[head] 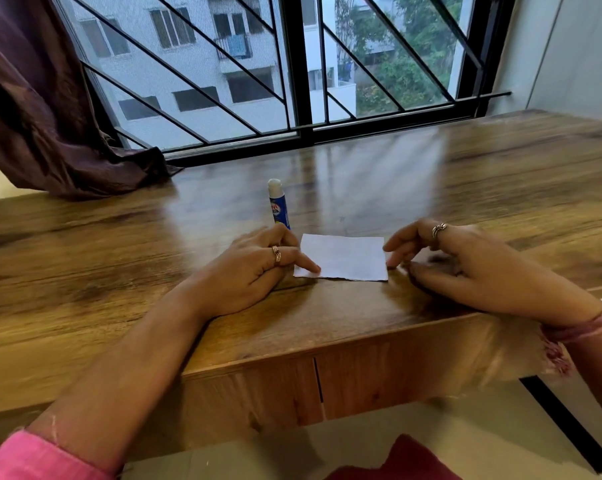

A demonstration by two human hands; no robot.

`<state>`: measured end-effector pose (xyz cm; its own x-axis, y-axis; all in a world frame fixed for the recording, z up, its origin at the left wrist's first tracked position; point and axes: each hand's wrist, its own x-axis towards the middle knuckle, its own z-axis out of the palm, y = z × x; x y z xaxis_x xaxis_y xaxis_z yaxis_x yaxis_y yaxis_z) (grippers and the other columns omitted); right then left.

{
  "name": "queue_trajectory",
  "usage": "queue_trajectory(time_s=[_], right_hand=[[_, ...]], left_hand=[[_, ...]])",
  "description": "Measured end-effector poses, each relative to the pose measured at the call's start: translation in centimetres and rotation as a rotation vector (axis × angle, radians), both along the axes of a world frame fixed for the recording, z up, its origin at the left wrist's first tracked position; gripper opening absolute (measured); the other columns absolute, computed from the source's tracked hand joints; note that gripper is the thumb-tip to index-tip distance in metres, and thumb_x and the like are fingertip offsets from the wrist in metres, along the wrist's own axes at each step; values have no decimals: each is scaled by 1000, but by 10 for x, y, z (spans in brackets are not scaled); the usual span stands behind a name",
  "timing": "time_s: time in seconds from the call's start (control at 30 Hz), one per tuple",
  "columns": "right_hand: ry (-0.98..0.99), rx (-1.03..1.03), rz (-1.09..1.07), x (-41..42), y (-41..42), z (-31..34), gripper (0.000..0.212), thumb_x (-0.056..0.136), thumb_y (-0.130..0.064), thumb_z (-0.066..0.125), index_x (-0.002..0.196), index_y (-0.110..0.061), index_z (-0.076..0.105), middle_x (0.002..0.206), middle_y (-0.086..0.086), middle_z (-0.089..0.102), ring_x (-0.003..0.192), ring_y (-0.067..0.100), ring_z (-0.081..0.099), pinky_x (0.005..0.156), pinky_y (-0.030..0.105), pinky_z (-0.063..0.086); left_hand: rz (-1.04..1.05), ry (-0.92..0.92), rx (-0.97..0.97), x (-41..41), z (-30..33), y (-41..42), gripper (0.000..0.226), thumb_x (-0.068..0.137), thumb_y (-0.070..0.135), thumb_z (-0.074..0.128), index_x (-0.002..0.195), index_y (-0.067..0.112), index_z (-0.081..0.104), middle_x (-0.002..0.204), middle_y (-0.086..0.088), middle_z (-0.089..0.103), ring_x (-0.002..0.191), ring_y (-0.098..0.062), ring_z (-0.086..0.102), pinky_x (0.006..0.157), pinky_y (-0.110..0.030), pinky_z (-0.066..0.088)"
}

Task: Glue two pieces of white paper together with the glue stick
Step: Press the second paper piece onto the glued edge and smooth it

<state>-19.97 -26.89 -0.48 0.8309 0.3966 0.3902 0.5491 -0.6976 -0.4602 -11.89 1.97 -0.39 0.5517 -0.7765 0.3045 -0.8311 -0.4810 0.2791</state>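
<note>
Left hand (254, 268) lies flat on the wooden table (119, 244), fingers loose, 1 fingertip pinning the near-left corner of the white paper (344, 258). Right hand (465, 265) is open and a bit blurry, fingertips just touching the paper's right edge. Glue stick (278, 204) stands upright, capped, right behind the left hand, near the window (292, 64).

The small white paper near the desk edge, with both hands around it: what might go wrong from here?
1. The small white rectangular paper lies close to the wooden desk's front edge; a nudge might slide it off.
2. The blue glue stick with a white cap stands upright just behind the left hand; lifting that hand could topple it.
3. The right hand only touches the paper's edge, so the sheets may shift out of line.
</note>
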Motion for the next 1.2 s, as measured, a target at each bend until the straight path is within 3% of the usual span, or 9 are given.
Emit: queue_trajectory(time_s=[0.07,0.2,0.37,0.47,0.53,0.6,0.7,0.83,1.2], right_hand=[[-10,39,-7,1,0,-2,27,88,-15,58,110,-31,57,96,-20,69,85,11,67,76,41,52],[-20,138,-48,3,-5,-5,26,84,-16,58,104,-33,61,90,-18,67,80,4,64,64,15,48],[-55,62,-94,2,-5,-8,22,88,-19,59,101,-36,64,77,-14,63,67,7,62,56,8,41],[-80,-70,-98,-4,2,-10,23,88,-34,51,107,-38,62,77,-21,55,67,-2,57,59,5,37],[-78,-91,-80,-11,6,-12,26,89,-36,47,111,-41,60,84,-25,53,67,-4,56,60,4,36],[-77,-90,-48,-18,10,-14,29,90,-38,44,115,-43,58,89,-30,53,67,-3,56,61,5,37],[-107,-89,-5,-24,15,-19,31,91,-33,42,115,-42,60,82,-28,50,69,-5,53,64,15,39],[-184,-187,-35,-27,19,-20,35,89,-28,40,114,-45,57,77,-23,45,70,-7,41,64,18,32],[-239,-333,-61,-30,23,-20,38,91,-28,38,118,-42,61,79,-7,54,71,11,52,58,32,40]], left_hand=[[27,-40,36,-1,0,0,34,96,19,40,111,34,67,114,9,59,109,-8,49,92,-44,36],[22,-35,49,-1,-1,1,35,97,23,36,113,37,65,127,20,57,124,-2,42,97,-31,23],[46,23,77,-1,-2,-3,36,93,20,33,114,33,60,136,29,47,131,5,31,101,-31,17],[36,-27,63,-4,0,-2,34,94,22,32,114,31,58,141,21,46,131,1,32,99,-29,20],[-5,-88,-11,-8,2,-4,31,95,21,36,115,26,60,129,8,55,121,-3,44,97,-27,28],[-117,-90,-52,-14,5,-8,28,94,21,42,113,19,62,97,1,63,87,-2,55,78,-19,42],[-266,-3,7,-23,6,-15,29,87,19,51,111,13,66,62,-3,56,54,-8,50,57,-13,39],[-345,43,42,-27,8,-19,35,84,23,52,114,14,67,59,-4,56,52,-13,50,55,-17,39],[-348,93,101,-25,7,-21,39,85,31,51,120,21,64,69,4,55,56,-5,45,54,-17,36]])
